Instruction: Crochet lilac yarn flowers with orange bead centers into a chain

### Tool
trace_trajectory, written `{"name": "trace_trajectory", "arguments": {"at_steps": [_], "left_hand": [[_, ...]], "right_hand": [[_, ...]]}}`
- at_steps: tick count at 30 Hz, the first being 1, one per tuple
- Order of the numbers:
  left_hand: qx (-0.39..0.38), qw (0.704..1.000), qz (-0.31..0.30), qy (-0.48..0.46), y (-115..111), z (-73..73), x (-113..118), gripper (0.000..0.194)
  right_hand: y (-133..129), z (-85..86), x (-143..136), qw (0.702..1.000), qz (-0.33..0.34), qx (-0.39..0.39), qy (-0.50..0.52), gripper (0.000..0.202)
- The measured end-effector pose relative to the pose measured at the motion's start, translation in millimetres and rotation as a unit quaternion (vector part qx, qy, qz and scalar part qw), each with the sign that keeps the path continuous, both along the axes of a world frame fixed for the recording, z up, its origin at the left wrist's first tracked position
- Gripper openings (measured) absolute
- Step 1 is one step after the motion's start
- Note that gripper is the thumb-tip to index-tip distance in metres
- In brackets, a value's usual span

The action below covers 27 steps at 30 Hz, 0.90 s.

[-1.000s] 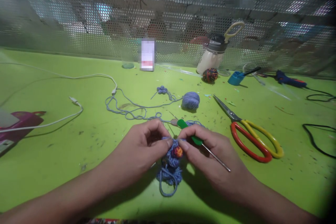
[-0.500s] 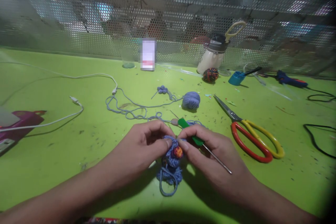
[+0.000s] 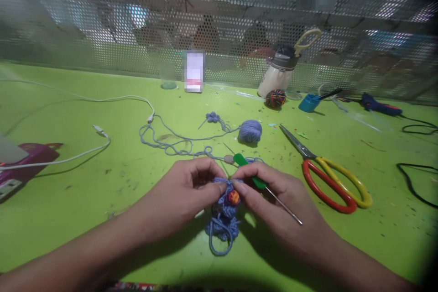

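A blue-purple crocheted piece [image 3: 227, 210] with an orange and dark red centre hangs between my hands, a loop of yarn at its lower end. My left hand [image 3: 195, 191] pinches its top edge between thumb and forefinger. The same edge is pinched by my right hand [image 3: 270, 196], close to the left thumb. A crochet hook with a green handle [image 3: 251, 171] lies across my right hand, its metal shaft over the back of the palm. Beyond the hands are a purple yarn ball [image 3: 250, 132] and a small crocheted flower [image 3: 212, 117], with loose yarn on the table.
Large scissors [image 3: 328, 171] with red and yellow handles lie at the right. Behind stand a bottle [image 3: 278, 73], a multicoloured yarn ball [image 3: 275, 98], a blue cup [image 3: 309, 103] and a phone [image 3: 194, 72]. A magenta power strip [image 3: 32, 162] and white cables lie left.
The view has shifted very slightly. Both hands keep their pinch on the crocheted piece, almost unmoved.
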<state>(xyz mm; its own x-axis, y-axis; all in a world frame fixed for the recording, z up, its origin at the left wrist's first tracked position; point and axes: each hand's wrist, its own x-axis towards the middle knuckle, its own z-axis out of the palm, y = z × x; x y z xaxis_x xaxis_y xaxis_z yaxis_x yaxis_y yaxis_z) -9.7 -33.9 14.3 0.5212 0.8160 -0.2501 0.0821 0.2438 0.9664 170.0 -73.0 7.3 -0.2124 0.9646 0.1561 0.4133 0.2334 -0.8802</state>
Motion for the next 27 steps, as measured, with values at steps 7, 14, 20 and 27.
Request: {"name": "trace_trajectory", "arguments": {"at_steps": [7,14,20,27], "left_hand": [[-0.009,1.000,0.000,-0.022,0.1,-2.6,-1.7,0.008],[-0.013,0.999,0.013,-0.026,-1.1,-2.5,0.4,0.009],[-0.016,0.999,0.009,-0.037,-1.0,-3.3,-0.3,0.008],[-0.016,0.999,-0.008,-0.031,0.6,-5.0,-1.5,0.007]], "right_hand": [[-1.3,-0.3,0.3,1.000,0.002,0.001,0.006,0.008],[-0.1,-1.0,1.0,1.000,0.003,0.002,0.017,0.007],[-1.8,-1.6,1.3,1.000,0.000,0.007,0.013,0.006],[-0.7,-0.3,2.3,1.000,-0.003,0.016,-0.003,0.007]]}}
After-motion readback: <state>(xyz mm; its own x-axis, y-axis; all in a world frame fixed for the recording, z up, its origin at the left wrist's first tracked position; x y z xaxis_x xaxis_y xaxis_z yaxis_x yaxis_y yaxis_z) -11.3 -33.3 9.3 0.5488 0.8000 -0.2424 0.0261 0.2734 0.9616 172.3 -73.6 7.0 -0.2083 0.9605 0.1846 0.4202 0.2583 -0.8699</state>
